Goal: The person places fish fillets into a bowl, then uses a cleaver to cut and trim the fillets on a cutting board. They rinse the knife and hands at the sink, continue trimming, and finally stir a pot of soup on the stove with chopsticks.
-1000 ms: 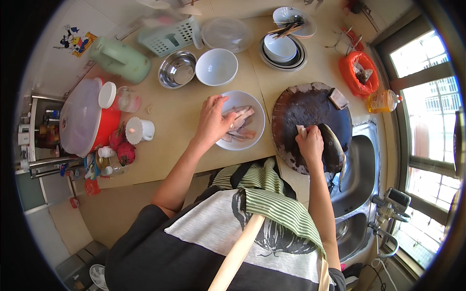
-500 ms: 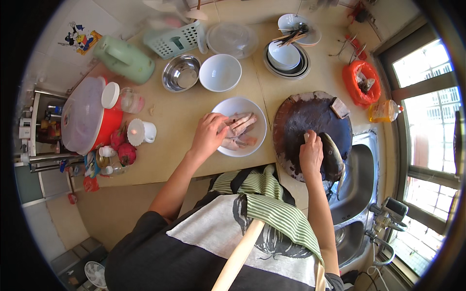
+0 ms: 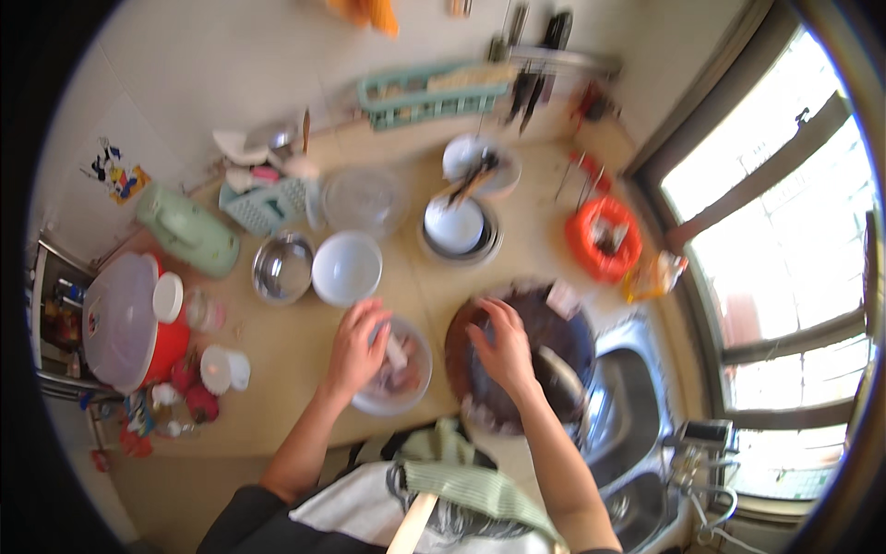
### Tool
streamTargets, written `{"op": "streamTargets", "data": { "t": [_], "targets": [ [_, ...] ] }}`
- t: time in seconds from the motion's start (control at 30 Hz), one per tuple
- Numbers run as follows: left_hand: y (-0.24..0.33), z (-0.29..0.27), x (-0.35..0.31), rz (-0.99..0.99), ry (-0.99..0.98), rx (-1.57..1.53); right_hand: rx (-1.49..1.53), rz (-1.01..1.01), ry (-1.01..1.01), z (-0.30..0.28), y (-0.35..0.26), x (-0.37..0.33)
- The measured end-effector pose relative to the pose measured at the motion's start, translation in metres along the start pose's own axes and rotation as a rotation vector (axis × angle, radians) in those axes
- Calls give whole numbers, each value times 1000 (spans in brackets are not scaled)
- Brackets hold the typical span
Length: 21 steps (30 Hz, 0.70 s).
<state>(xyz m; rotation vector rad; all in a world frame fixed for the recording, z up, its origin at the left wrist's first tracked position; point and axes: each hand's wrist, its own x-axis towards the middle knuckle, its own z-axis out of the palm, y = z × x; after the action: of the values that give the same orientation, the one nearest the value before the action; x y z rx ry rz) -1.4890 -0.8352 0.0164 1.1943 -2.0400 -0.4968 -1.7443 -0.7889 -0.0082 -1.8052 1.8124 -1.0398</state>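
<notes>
Far left of the counter (image 3: pixel 295 369): red tub (image 3: pixel 172 346) with its lid, close to the left edge; dragon fruit (image 3: pixel 201 403) and lidded mug (image 3: pixel 226 369) between that and me. Steel bowl (image 3: pixel 283 268) and white bowl (image 3: pixel 347 268) sit side by side, further back from the near edge.

My left hand (image 3: pixel 358 349): fingers loosely spread, thumb apart, no grasp visible. It's over the left rim of the serving bowl (image 3: pixel 388 404), which stands near the counter's near edge. Cut pieces (image 3: pixel 404 379) are in there, a heap of pale flesh, so I'd call that portion done.

My right hand (image 3: pixel 503 342): let go, fingers apart, nothing in it that I can see. It's over the left half of the round chopping board (image 3: pixel 554 331), near edge of the counter, left of the sink (image 3: pixel 637 392).

Dark fish portion (image 3: pixel 560 379) lies at the board's right edge, looks whole. Judging by that, cutting is partway: one batch bowled, this one left. Small pale block (image 3: pixel 563 300) sits at the board's far right edge.

Caveat: frame's motion-blurred, so can't tell whether my fingertips touch rim or board.
</notes>
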Motion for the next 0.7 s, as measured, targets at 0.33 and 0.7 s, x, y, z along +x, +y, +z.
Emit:
{"op": "streamTargets", "data": {
  "t": [0.33,0.7],
  "targets": [
    [53,92,30,-10,-363,-413,-733,463,-101,-68,95,25],
    [95,208,64,-68,-477,30,-27,116,29,-149,72,265]
  ]
}}
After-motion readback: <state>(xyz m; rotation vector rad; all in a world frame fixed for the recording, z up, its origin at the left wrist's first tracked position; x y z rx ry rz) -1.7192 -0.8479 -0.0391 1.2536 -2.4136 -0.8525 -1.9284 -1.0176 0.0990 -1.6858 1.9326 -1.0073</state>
